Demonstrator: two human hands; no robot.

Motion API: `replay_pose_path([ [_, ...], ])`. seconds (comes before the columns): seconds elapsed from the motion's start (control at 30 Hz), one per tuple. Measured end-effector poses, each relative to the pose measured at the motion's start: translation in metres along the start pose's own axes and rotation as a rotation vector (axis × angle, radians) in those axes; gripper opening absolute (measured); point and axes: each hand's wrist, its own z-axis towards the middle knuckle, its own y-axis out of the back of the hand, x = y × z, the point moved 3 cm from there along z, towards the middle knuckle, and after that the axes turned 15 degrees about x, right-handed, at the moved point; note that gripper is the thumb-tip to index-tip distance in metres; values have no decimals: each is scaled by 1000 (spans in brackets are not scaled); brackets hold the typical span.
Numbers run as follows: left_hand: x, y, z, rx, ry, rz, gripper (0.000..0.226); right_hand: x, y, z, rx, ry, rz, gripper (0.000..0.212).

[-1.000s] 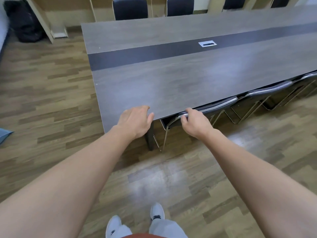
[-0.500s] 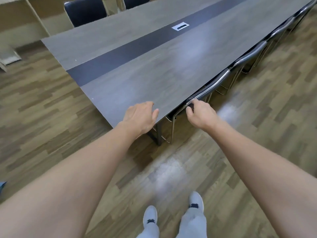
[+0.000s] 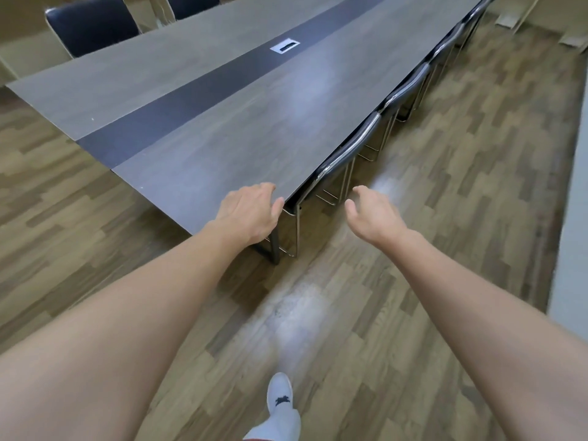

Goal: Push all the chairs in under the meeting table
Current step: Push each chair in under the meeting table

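Note:
A long grey meeting table (image 3: pixel 222 128) with a dark centre stripe runs away from me. Along its right side several chrome-framed chairs sit tucked under it; the nearest chair (image 3: pixel 337 163) has its backrest against the table edge, and another chair (image 3: pixel 407 90) follows behind. My left hand (image 3: pixel 251 211) rests on the table's near corner, fingers over the edge. My right hand (image 3: pixel 372 214) hovers above the floor, right of the nearest chair, fingers loosely curled and holding nothing. Two dark chairs (image 3: pixel 92 25) stand on the table's far side.
A white cable port (image 3: pixel 284 46) sits in the table's stripe. Wood-pattern floor (image 3: pixel 445 218) stretches along the chair row on the right, bounded by a pale wall (image 3: pixel 572 202). My white shoe (image 3: pixel 280 396) is at the bottom.
My right hand has let go of the nearest chair's backrest and drawn back to the right. The view has swung rightward along the table. My left hand stays at the corner.

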Motion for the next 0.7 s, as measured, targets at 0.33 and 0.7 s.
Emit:
replay_pose_path([
  [0.33,-2,-24,-59,-10,-70,63,44,11,-34,-66,-32,12,14,38],
  [0.7,9,-56,-127,30,-144,120,43,25,-74,-132,-44,-27,63,47],
])
